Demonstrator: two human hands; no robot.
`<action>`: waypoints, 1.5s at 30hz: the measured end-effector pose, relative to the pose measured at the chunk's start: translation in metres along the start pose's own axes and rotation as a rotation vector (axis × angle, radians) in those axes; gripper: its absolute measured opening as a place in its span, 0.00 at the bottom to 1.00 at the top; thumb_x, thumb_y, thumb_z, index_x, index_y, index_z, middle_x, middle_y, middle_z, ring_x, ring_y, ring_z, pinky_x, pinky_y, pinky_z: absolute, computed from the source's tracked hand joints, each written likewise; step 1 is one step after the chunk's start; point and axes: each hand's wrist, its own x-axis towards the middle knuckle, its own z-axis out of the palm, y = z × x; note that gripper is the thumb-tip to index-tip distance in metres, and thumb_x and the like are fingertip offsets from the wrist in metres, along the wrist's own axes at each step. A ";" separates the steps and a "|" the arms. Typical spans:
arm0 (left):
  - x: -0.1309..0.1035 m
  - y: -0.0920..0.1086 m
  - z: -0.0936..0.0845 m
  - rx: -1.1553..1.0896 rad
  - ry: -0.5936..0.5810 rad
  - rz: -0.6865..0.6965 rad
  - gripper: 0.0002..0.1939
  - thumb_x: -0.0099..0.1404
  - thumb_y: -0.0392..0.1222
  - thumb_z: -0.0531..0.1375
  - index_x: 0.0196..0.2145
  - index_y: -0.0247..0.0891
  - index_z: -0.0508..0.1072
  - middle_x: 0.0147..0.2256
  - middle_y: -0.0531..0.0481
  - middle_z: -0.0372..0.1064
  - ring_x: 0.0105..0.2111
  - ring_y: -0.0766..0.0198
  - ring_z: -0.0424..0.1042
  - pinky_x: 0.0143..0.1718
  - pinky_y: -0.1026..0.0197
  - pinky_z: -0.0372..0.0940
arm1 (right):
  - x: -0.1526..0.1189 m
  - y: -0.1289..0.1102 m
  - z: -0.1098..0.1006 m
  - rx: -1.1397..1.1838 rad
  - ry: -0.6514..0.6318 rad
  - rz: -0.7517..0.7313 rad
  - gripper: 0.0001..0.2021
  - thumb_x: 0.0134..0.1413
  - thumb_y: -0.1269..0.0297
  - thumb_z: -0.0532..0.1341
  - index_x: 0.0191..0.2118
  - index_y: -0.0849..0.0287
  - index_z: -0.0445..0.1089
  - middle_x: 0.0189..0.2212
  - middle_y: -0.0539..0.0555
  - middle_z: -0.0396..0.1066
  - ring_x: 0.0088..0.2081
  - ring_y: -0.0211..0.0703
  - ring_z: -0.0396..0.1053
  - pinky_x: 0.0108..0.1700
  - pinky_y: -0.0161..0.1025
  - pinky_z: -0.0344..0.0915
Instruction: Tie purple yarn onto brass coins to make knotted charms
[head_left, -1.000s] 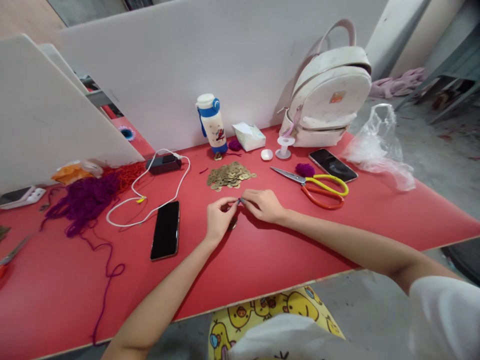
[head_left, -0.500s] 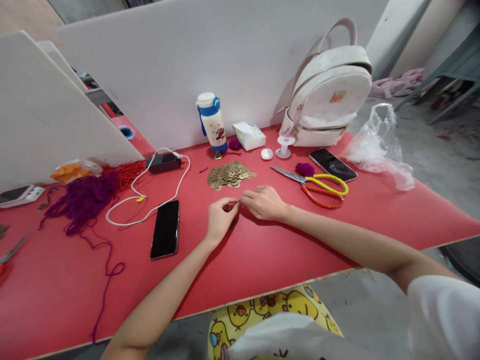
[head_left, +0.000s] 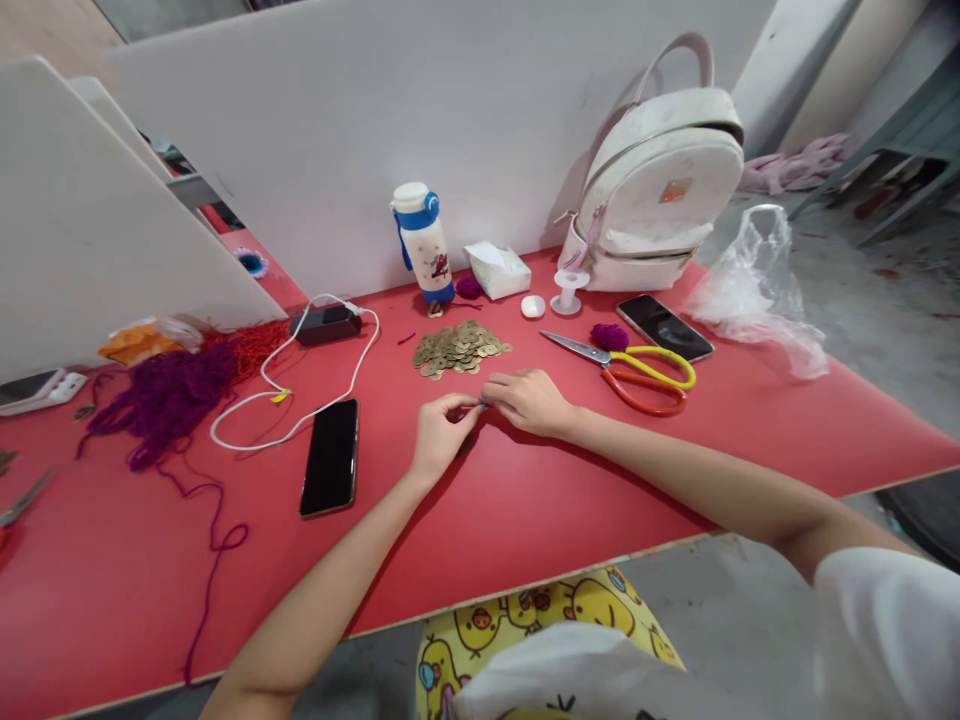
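My left hand (head_left: 444, 438) and my right hand (head_left: 528, 402) meet fingertip to fingertip just above the red table (head_left: 465, 530). Both are closed in a pinch. Whatever lies between the fingers is tiny and mostly hidden, so I cannot make out its kind. Right behind my hands lies a heap of brass-coloured coins with holes (head_left: 459, 346). To the right of my right hand rest scissors (head_left: 630, 374) with one yellow and one red-orange handle, beside a small ball of purple yarn (head_left: 610, 337). A black phone (head_left: 330, 456) lies left of my left hand.
At the back stand a water bottle (head_left: 423, 240), a tissue pack (head_left: 502, 274), a white spool (head_left: 570, 292) and a white backpack (head_left: 660, 190). A second phone (head_left: 664, 328) and a plastic bag (head_left: 765, 310) are at right. Purple yarn (head_left: 169, 395) and a white cable (head_left: 255, 447) spread at left.
Hardly anything differs. The fingertips of both hands have shifted very slightly while staying pinched together; the whole view has moved a few pixels.
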 end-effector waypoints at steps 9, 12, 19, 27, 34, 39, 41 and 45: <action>0.003 -0.001 -0.001 -0.142 0.025 -0.133 0.13 0.52 0.47 0.67 0.29 0.34 0.80 0.23 0.47 0.76 0.21 0.64 0.71 0.23 0.65 0.63 | 0.001 0.011 0.008 0.510 0.205 0.042 0.09 0.65 0.67 0.52 0.37 0.59 0.69 0.34 0.52 0.68 0.32 0.39 0.64 0.34 0.35 0.56; 0.003 0.000 -0.001 -0.137 0.027 -0.130 0.13 0.52 0.48 0.67 0.30 0.34 0.81 0.23 0.47 0.75 0.22 0.64 0.71 0.23 0.65 0.63 | 0.003 0.014 0.010 0.643 0.229 0.032 0.05 0.60 0.68 0.57 0.37 0.59 0.71 0.32 0.50 0.64 0.28 0.36 0.60 0.33 0.34 0.58; 0.002 0.001 -0.002 -0.132 0.051 -0.105 0.11 0.53 0.45 0.66 0.30 0.34 0.80 0.22 0.48 0.74 0.21 0.65 0.69 0.22 0.65 0.61 | 0.004 0.015 0.011 0.785 0.286 0.028 0.04 0.56 0.68 0.62 0.35 0.59 0.75 0.30 0.49 0.60 0.26 0.34 0.56 0.30 0.34 0.57; 0.001 0.004 -0.001 -0.132 0.036 -0.088 0.10 0.54 0.44 0.65 0.30 0.34 0.80 0.19 0.50 0.72 0.18 0.68 0.65 0.20 0.66 0.59 | 0.004 0.015 0.012 0.820 0.296 0.039 0.05 0.56 0.65 0.63 0.33 0.58 0.77 0.29 0.49 0.60 0.25 0.34 0.56 0.29 0.34 0.57; 0.003 0.001 -0.003 -0.050 0.029 0.028 0.09 0.55 0.44 0.65 0.29 0.35 0.81 0.25 0.47 0.77 0.21 0.67 0.66 0.23 0.65 0.62 | 0.005 0.016 0.014 0.852 0.342 0.060 0.02 0.53 0.66 0.67 0.32 0.57 0.77 0.29 0.49 0.60 0.27 0.35 0.56 0.31 0.35 0.57; 0.002 0.001 -0.005 -0.023 0.014 0.059 0.08 0.56 0.43 0.64 0.30 0.36 0.81 0.27 0.47 0.77 0.21 0.67 0.67 0.25 0.65 0.62 | 0.004 0.016 0.013 0.859 0.321 0.065 0.03 0.52 0.64 0.68 0.32 0.57 0.78 0.29 0.49 0.60 0.27 0.35 0.56 0.31 0.35 0.57; 0.002 0.002 -0.005 -0.027 0.007 0.060 0.08 0.56 0.43 0.64 0.30 0.36 0.81 0.28 0.47 0.78 0.22 0.66 0.69 0.25 0.65 0.63 | 0.004 0.015 0.012 0.860 0.314 0.066 0.04 0.52 0.62 0.68 0.32 0.56 0.78 0.28 0.49 0.60 0.27 0.35 0.56 0.31 0.35 0.57; 0.002 0.004 -0.005 -0.032 0.009 0.057 0.07 0.55 0.42 0.64 0.29 0.37 0.81 0.29 0.46 0.78 0.26 0.63 0.72 0.29 0.63 0.66 | 0.005 0.016 0.012 0.867 0.298 0.067 0.06 0.52 0.60 0.68 0.31 0.57 0.78 0.28 0.49 0.60 0.27 0.36 0.56 0.30 0.35 0.56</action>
